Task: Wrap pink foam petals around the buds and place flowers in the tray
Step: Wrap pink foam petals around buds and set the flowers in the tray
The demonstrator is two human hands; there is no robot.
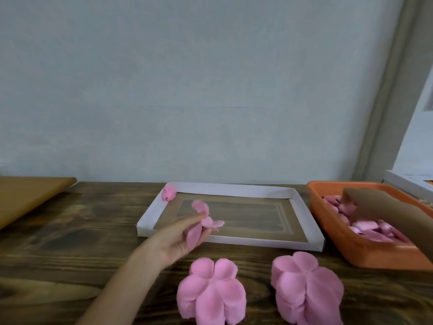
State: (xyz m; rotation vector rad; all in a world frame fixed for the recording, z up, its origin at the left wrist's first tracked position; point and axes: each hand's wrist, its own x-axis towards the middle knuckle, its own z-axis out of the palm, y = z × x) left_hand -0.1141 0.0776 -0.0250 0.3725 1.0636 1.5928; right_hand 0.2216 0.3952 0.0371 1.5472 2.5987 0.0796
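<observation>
Pinching 1 petal (202, 221): left grip (173, 240) | right grip (353, 202): unclear | petal stacks (210, 292) (307, 289): 2 | flower (169, 193): 1

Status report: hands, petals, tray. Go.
Left hand grips petals over tray. Right sleeve in orange bin, hand not seen. One flower in tray's far left corner. Nothing blocking.

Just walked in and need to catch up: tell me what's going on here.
A person is making foam flowers. The left hand holds a pink petal piece above the tray. The right arm's brown sleeve reaches into the orange basket of buds; that hand is hidden. One flower lies in the tray's far left corner. Two petal stacks sit on the table in front.
</observation>
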